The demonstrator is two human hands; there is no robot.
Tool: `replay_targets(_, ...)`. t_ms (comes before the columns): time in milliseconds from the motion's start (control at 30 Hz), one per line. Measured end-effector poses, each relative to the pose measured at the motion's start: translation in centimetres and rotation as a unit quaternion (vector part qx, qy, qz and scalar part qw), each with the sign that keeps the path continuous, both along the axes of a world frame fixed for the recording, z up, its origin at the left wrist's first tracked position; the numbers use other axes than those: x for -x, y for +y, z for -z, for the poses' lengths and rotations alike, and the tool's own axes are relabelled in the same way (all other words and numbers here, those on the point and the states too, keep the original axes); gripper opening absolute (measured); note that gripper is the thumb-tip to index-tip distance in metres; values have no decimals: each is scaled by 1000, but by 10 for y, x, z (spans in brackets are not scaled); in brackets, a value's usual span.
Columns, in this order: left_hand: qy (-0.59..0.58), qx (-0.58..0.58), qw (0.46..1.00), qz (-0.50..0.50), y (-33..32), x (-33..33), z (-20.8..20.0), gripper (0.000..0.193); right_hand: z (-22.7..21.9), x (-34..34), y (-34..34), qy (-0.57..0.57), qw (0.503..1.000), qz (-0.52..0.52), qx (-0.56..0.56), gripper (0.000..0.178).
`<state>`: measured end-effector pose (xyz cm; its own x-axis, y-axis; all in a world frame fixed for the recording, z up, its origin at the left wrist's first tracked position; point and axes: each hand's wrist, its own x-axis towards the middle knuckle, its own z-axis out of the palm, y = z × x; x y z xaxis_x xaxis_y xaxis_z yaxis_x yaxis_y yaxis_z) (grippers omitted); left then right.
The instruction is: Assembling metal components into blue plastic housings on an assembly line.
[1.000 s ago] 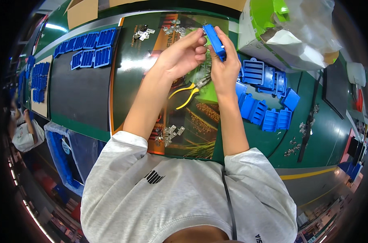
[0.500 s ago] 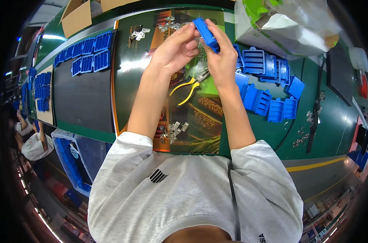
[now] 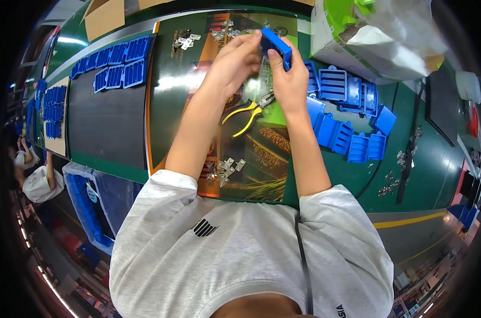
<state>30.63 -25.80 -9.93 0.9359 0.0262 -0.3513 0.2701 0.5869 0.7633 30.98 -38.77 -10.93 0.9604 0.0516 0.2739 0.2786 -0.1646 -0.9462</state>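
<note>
A blue plastic case [image 3: 277, 45] is tilted up above the far part of the mat, gripped by my right hand [image 3: 289, 77] with the thumb across its face. At the case's upper left corner are the pinched fingertips of my left hand [image 3: 237, 61]. Its lower fingers are curled and a little blurred, and whatever the pinch may hold is hidden. Below the hands lie pliers with yellow and black handles [image 3: 245, 117], jaws pointing away to the right. Small metal plates [image 3: 186, 41] lie beyond my left hand, and more metal plates [image 3: 228, 171] lie near my body.
Several blue cases [image 3: 333, 85] sit to the right beside a white and green bag [image 3: 378, 37]. More slatted blue cases [image 3: 113, 77] stand in rows on a black mat [image 3: 108, 124]. Small metal bits [image 3: 391, 183] are scattered far right. Another person [image 3: 40, 183] is at far left.
The blue case has been turned so that its broad face shows more, with my right thumb now across it. My left fingers have curled in, and the hand has shifted slightly.
</note>
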Motion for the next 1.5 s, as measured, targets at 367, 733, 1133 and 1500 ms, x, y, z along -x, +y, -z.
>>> replay_targets(367,-92,-171,981,-1,8,-4,6,32,7,1,-2,55,994,-71,-70,42)
replay_targets(733,-121,-673,695,-223,105,-2,9,15,-8,-2,-5,262,885,-122,-365,36)
replay_targets(1133,-9,-754,629,-191,120,-6,52,19,-15,-3,-6,363,831,-187,-379,53)
replay_targets(1500,-142,-550,803,-179,94,-4,-1,13,-18,0,-4,384,814,-193,-391,60)
